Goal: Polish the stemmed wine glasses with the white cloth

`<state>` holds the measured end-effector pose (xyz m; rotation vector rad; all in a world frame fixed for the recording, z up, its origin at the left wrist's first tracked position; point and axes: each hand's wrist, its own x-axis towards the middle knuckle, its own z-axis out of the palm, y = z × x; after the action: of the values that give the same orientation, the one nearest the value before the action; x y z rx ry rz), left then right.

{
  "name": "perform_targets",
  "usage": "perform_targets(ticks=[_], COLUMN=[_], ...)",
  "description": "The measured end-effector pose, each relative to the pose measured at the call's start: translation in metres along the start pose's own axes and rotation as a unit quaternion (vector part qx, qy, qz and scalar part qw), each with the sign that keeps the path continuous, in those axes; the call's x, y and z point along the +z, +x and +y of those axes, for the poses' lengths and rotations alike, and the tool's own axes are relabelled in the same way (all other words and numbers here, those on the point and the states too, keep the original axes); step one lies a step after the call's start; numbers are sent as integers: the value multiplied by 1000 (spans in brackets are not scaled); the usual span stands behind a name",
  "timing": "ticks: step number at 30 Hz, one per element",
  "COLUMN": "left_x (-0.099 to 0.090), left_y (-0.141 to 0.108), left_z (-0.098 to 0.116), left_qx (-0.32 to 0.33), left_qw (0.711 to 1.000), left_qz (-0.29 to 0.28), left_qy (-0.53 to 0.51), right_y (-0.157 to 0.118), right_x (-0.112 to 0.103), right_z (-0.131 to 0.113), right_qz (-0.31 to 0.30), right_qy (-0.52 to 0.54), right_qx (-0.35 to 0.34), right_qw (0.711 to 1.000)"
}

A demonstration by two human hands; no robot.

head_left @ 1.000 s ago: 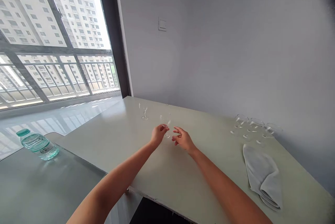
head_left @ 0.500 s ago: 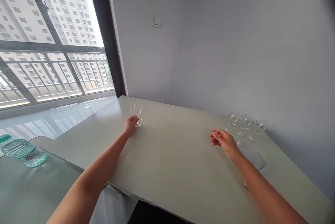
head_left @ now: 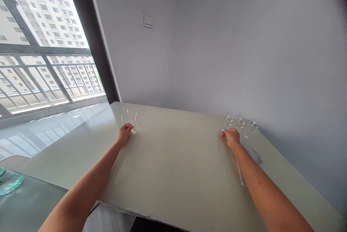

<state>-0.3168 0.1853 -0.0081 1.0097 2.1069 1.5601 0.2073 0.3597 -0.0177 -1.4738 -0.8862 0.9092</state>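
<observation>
In the head view, both forearms are stretched forward over the pale worktop [head_left: 173,159], brought in from the lower corners and held wide apart. The left arm is slanted up from the lower left, and the left hand [head_left: 124,133] is held low at the far left part of the surface, with its back turned mostly upward. Its fingers are brought together on the stem of the nearer glass [head_left: 125,118], just above the foot. The right arm is extended from the lower right, and the right hand [head_left: 232,137] is held low with the fingers curled inward beside the foot of the leftmost glass [head_left: 231,117] of a row of three. Whether those fingers are clamped on it cannot be told, as the contact is hidden and very small.

The nearer glass is seen as clear and stemmed, with a rounded bowl, a short stem and a round foot; it is kept upright at the left. It is overlapped in view with the rear glass [head_left: 136,119], placed just behind it. At the right, the leftmost glass is lined up with the middle glass [head_left: 244,119] and the rightmost glass [head_left: 257,123], all clear, with their rims upward. The grey cloth [head_left: 255,156] is partly covered by the right forearm.
</observation>
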Motion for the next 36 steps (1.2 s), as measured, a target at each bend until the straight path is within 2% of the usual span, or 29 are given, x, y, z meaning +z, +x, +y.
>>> perform_targets(ticks=[6, 8, 12, 15, 16, 18, 21, 22, 24, 26, 29, 32, 36], left_x=[-3, -6, -10, -1, 6, 24, 56, 66, 84, 95, 99, 94, 81], left_y=[-14, -20, -37, -59, -68, -89, -121, -131, -146, -157, -165, -168, -164], left_z=[6, 7, 12, 22, 27, 37, 54, 59, 67, 73, 77, 77, 71], left_qx=[4, 1, -3, 15, 25, 52, 103, 106, 102, 96, 81, 44, 2], left_qw=[1000, 997, 978, 971, 974, 985, 993, 990, 985, 981, 982, 983, 972], left_qz=[31, 74, 209, 239, 226, 162, -27, -76, -135, -161, -159, -156, -192], left_qy=[0, 0, -3, -11, -15, -27, -51, -48, -43, -46, -59, -86, -138], right_y=[14, 13, 4, -15, -25, -53, -108, -129, -169, -203, -237, -254, -266], right_x=[14, 17, 22, 32, 38, 54, 83, 93, 108, 119, 128, 134, 139], right_z=[-2, -2, 0, 1, 2, 2, 2, 1, -1, -4, -9, -9, -9], right_qz=[-11, -7, 3, -37, -60, -113, -205, -236, -296, -350, -407, -413, -428], right_qy=[18, 15, 1, -6, -6, -4, 7, 11, 17, 21, 16, -13, -32], right_qx=[8, 4, -16, -42, -50, -63, -75, -77, -81, -85, -95, -120, -147], right_qw=[1000, 1000, 1000, 998, 997, 992, 976, 969, 952, 933, 908, 903, 891])
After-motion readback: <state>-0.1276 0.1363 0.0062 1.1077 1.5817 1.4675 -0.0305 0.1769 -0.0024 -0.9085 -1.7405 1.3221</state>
